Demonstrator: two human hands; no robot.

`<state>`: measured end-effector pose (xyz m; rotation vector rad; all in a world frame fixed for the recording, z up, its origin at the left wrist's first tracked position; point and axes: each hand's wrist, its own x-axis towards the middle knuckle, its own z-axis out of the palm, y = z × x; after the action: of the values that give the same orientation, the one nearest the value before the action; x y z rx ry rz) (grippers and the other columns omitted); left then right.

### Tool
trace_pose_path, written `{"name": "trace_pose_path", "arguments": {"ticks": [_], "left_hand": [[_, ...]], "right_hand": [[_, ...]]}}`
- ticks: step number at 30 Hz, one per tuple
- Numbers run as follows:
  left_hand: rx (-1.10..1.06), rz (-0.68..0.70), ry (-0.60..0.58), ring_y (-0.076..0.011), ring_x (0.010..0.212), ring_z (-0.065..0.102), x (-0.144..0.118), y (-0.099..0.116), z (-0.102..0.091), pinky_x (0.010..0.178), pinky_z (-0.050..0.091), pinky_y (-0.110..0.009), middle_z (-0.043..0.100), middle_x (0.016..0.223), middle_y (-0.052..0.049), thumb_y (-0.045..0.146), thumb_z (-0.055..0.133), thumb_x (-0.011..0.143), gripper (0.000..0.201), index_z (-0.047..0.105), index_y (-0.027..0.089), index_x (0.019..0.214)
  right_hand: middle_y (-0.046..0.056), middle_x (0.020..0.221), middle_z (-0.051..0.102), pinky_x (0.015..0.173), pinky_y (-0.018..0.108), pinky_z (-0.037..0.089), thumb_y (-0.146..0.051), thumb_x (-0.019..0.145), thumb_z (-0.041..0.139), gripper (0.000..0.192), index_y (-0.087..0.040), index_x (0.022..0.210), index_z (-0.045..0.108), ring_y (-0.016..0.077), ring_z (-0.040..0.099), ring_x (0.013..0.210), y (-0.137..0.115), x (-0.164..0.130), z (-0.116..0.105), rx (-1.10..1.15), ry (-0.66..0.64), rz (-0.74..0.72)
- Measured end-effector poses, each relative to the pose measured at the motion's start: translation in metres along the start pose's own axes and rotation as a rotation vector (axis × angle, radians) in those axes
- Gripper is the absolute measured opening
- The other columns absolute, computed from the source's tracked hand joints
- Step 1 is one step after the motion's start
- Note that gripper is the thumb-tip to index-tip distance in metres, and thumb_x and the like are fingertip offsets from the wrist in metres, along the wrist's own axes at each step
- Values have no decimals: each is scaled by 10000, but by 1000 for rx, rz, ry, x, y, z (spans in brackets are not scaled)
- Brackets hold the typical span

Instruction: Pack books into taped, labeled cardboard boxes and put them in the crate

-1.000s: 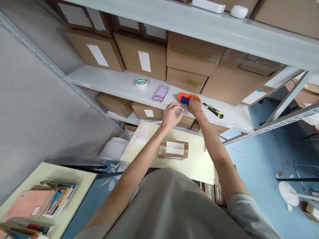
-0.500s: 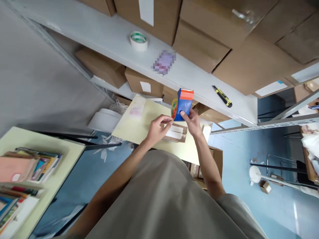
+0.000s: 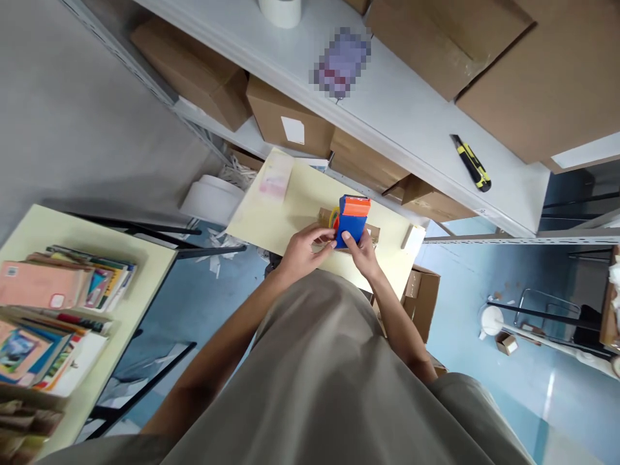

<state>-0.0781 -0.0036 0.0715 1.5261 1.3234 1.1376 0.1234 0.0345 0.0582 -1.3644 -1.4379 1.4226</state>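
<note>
My right hand (image 3: 363,255) grips a blue tape dispenser (image 3: 352,227) with an orange top, thumb across its front. A yellowish roll of tape (image 3: 334,218) sits on the dispenser's left side. Curled in at the lower edge of that roll, my left hand (image 3: 306,250) has thumb and fingertips pinched at the tape. The exact contact is partly hidden. Below the dispenser, a small cardboard box (image 3: 373,233) lies on the pale yellow table (image 3: 271,223), mostly covered by my hands.
Over the table's far side runs a grey shelf (image 3: 407,119) bearing a yellow-black utility knife (image 3: 471,163), a white tape roll (image 3: 281,11) and cartons (image 3: 450,39). Books (image 3: 46,284) lie on another table at left. An open carton (image 3: 426,300) stands below right.
My view has shifted, so the shelf sits higher in the picture. Both hands and the dispenser appear slightly lower, covering more of the small box. The right hand keeps its grip.
</note>
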Motion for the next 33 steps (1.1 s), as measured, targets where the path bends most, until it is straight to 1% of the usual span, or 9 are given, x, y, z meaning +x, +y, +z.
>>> {"name": "trace_pose_path", "arguments": {"ticks": [4,8,13,16,19,23,27,30,33], "left_hand": [[-66,-31,100,-229,1113,793,12,10,-24,953,695,-362,757,1319,-83,542,764,1053,417,750,272,1370],[-44,48,51,-269,1257,756,25,23,-49,1005,693,-405,736,1366,-75,630,792,1029,531,751,292,1437],[79,214,-27,-273,1225,737,27,36,-60,1058,651,-451,798,1304,-91,538,787,1073,376,811,289,1354],[187,300,8,-260,1167,737,20,40,-59,1085,606,-478,830,1256,-59,433,791,1089,254,831,336,1321],[263,355,51,-250,1111,721,10,44,-55,1058,578,-480,854,1217,-37,357,766,1109,205,846,367,1297],[340,314,55,-266,1122,689,-2,44,-49,1041,548,-488,870,1225,-45,327,712,1137,228,851,363,1314],[347,264,8,-263,1128,686,-6,40,-46,1047,537,-477,867,1250,-59,335,670,1160,254,842,335,1346],[272,218,-57,-268,1176,700,-3,39,-50,1086,544,-477,852,1284,-74,382,659,1166,276,828,316,1374],[122,118,-118,-280,1233,713,3,40,-57,1120,558,-471,836,1309,-87,492,697,1135,331,822,286,1362]], "right_hand": [[88,1148,774,921,450,660,-890,952,732,680,-284,1229,597,286,745,989,-3,-13,-17,-197,-71,-49],[119,1190,784,890,475,669,-881,984,700,675,-291,1284,570,320,768,1000,-12,-23,-35,-401,-166,-107],[129,1130,790,810,519,702,-840,1062,619,641,-266,1329,522,336,797,926,-15,-28,-48,-599,-216,-259],[143,1117,787,777,519,710,-798,1091,612,606,-261,1353,510,340,809,906,-11,-30,-52,-684,-196,-351],[151,1113,778,769,525,719,-762,1107,614,598,-259,1407,494,353,815,922,-9,-33,-54,-738,-184,-398],[159,1104,758,775,531,723,-709,1133,598,574,-246,1450,480,360,799,944,-8,-36,-57,-808,-179,-434],[172,1117,749,792,541,717,-652,1161,570,522,-233,1460,479,370,787,987,-8,-38,-60,-863,-203,-453],[159,1112,750,793,543,706,-664,1160,562,524,-240,1454,472,360,777,970,-12,-39,-60,-882,-236,-419],[162,1128,759,777,515,682,-689,1148,564,534,-239,1422,475,355,772,956,-25,-41,-64,-887,-311,-352]]}}
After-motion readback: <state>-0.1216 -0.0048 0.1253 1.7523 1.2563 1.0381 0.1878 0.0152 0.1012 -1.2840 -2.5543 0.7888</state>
